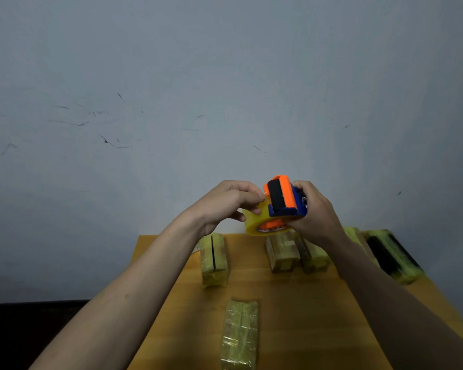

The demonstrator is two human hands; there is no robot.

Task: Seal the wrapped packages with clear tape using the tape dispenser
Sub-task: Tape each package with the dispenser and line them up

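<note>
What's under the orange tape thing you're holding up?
Under the tape dispenser, wrapped packages lie on the wooden table. The right hand grips the dispenser and the left hand pinches at its tape. The right arm covers part of the packages behind it.

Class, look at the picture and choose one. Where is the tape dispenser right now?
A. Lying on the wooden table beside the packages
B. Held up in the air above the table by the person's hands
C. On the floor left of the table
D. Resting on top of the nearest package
B: the tape dispenser is gripped by the right hand above the table, while the left hand pinches at its tape roll.
</note>
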